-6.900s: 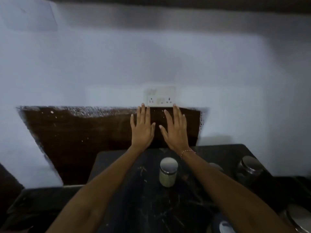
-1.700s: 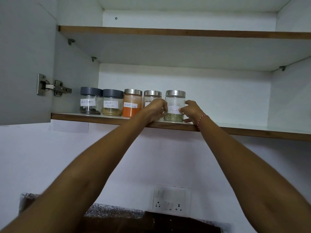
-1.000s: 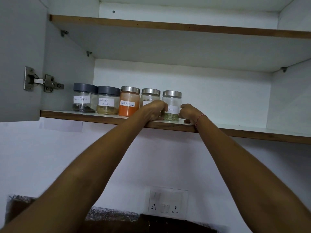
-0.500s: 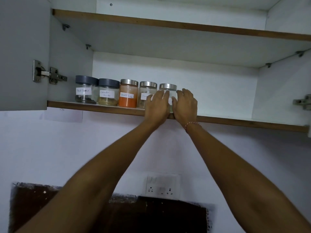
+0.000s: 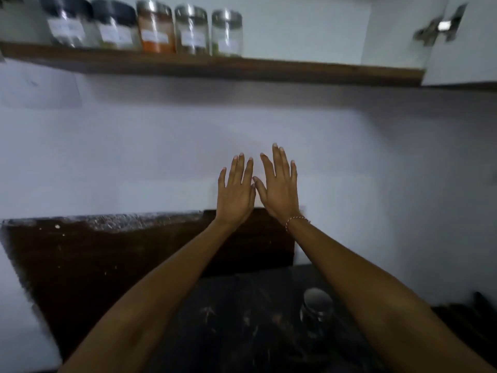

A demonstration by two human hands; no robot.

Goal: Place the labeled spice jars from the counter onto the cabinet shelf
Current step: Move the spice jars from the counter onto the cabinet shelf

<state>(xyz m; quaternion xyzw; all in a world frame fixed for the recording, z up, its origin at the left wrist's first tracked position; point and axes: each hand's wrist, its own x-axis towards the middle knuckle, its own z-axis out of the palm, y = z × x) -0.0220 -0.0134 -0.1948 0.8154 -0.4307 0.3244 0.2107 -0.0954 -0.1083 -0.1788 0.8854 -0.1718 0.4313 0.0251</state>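
Left hand (image 5: 236, 193), right hand (image 5: 279, 189) raised, fingers straight, empty, thumbs seemingly touching.

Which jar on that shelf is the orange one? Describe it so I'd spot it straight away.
Look up at the brown-edged cabinet shelf along the top of the view, where five jars stand in a row at its left end. The orange jar is the third from the left, in the middle of the row. It alone holds bright orange powder, under a shiny metal lid.

A home kitchen: labelled spice jars (image 5: 154, 26) on a cabinet shelf (image 5: 242, 67) above a dark stone counter (image 5: 242, 319)
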